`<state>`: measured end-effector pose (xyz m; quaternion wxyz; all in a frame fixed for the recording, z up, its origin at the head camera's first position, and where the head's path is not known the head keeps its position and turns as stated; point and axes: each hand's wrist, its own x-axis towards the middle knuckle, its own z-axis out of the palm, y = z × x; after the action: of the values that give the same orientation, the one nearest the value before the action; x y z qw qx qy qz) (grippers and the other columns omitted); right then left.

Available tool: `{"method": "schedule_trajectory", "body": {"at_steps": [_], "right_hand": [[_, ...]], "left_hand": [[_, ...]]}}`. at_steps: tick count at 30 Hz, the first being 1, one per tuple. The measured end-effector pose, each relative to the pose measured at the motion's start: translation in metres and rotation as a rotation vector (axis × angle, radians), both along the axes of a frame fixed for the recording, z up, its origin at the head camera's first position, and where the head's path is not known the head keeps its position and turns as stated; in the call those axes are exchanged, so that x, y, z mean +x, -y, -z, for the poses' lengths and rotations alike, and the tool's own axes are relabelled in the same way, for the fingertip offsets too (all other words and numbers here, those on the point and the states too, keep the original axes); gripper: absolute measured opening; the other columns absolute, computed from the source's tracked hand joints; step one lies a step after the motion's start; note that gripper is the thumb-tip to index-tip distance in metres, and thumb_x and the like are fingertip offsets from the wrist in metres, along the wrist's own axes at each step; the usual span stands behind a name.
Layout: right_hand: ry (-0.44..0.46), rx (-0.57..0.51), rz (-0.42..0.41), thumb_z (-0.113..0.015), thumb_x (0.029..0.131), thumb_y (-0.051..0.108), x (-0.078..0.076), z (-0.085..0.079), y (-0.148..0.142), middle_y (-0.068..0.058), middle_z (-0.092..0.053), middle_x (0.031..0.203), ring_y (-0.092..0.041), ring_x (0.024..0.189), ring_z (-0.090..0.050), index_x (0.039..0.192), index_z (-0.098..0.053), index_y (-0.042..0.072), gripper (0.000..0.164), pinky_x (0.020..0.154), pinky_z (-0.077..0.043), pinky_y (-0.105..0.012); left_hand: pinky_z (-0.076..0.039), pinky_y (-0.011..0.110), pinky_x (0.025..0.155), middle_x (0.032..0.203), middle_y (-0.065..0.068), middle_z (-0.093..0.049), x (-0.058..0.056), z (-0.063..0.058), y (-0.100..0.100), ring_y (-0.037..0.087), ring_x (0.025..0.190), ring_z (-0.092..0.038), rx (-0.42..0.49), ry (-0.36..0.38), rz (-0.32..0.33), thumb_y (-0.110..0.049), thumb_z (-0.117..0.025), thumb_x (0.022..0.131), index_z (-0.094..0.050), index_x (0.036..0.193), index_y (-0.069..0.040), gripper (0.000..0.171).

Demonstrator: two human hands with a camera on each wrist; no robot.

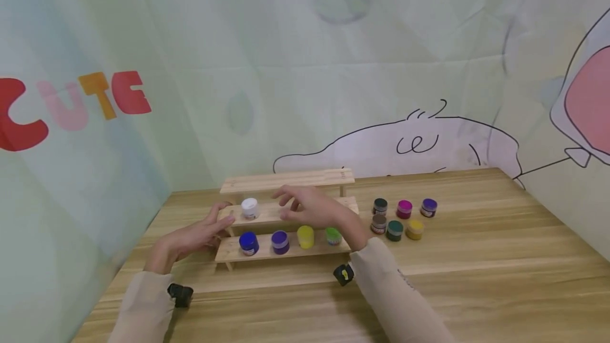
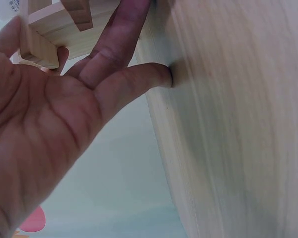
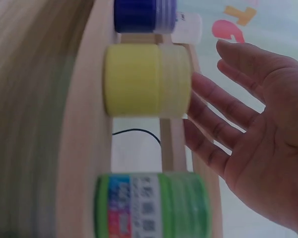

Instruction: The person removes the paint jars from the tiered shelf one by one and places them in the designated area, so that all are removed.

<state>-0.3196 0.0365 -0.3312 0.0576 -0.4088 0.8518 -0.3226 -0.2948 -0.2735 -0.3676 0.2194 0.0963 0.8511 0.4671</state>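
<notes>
A stepped wooden rack [image 1: 281, 180] stands on the table with three tiers. My left hand [image 1: 202, 232] grips the left end of its middle tier, thumb on top; in the left wrist view, other fingers [image 2: 134, 84] of this hand reach down to the tabletop. My right hand [image 1: 314, 208] hovers over the middle tier, fingers loosely bent and holding nothing. A white paint jar [image 1: 250, 208] sits at the left of that tier. Along the bottom tier stand a blue jar [image 1: 249, 243], a purple jar [image 1: 280, 242], a yellow jar [image 1: 305, 237] and a green jar [image 1: 333, 235], partly hidden by my right wrist.
To the right of the rack, several paint jars stand in two rows on the wooden table [image 1: 476, 232], among them a magenta jar [image 1: 404, 209], a dark green jar [image 1: 394, 231] and an orange-yellow jar [image 1: 414, 229]. A printed cloth [image 1: 200, 94] hangs behind the table.
</notes>
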Motion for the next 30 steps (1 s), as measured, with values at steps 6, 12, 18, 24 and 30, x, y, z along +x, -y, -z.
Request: {"method": "schedule_trajectory", "body": {"at_steps": [6, 12, 18, 24, 30], "right_hand": [[-0.036, -0.015, -0.002, -0.063, 0.101, 0.021, 0.001, 0.005, 0.012, -0.007, -0.063, 0.132, -0.015, 0.105, -0.065, 0.142, -0.052, 0.014, 0.044, 0.087, -0.051, -0.025], [-0.056, -0.042, -0.017, -0.065, 0.1, 0.019, 0.004, 0.01, 0.027, -0.006, -0.064, 0.128, -0.012, 0.104, -0.064, 0.139, -0.055, 0.013, 0.04, 0.085, -0.05, -0.021], [-0.094, -0.047, -0.05, -0.064, 0.1, 0.019, 0.009, 0.015, 0.04, -0.003, -0.064, 0.127, -0.01, 0.105, -0.063, 0.135, -0.058, 0.01, 0.037, 0.085, -0.049, -0.019], [-0.171, -0.004, -0.051, -0.063, 0.101, 0.025, 0.014, 0.019, 0.052, 0.001, -0.064, 0.128, -0.007, 0.112, -0.061, 0.135, -0.057, 0.014, 0.037, 0.091, -0.047, -0.02], [-0.198, -0.021, 0.048, -0.063, 0.101, 0.028, 0.014, 0.02, 0.059, 0.002, -0.066, 0.115, -0.005, 0.1, -0.062, 0.135, -0.057, 0.018, 0.036, 0.082, -0.049, -0.02]], "left_hand": [[-0.043, 0.055, 0.1, 0.138, 0.029, -0.041, 0.0, -0.001, 0.0, 0.036, 0.118, -0.056, -0.013, -0.002, 0.002, -0.047, -0.037, 0.108, -0.005, 0.149, -0.018, 0.06], [-0.04, 0.057, 0.102, 0.14, 0.029, -0.037, 0.0, 0.0, 0.0, 0.037, 0.12, -0.053, -0.018, -0.003, 0.008, -0.048, -0.036, 0.108, -0.004, 0.149, -0.017, 0.061], [-0.047, 0.049, 0.094, 0.131, 0.027, -0.042, -0.001, -0.001, 0.001, 0.032, 0.108, -0.059, 0.004, 0.008, 0.011, -0.047, -0.035, 0.108, -0.004, 0.148, -0.017, 0.059], [-0.048, 0.048, 0.092, 0.126, 0.026, -0.046, 0.0, -0.002, 0.001, 0.031, 0.102, -0.062, 0.011, 0.018, 0.011, -0.047, -0.035, 0.108, -0.003, 0.147, -0.018, 0.058], [-0.048, 0.048, 0.091, 0.127, 0.026, -0.046, 0.0, -0.001, 0.001, 0.032, 0.103, -0.061, 0.012, 0.02, 0.012, -0.047, -0.035, 0.108, -0.003, 0.148, -0.019, 0.058]]}}
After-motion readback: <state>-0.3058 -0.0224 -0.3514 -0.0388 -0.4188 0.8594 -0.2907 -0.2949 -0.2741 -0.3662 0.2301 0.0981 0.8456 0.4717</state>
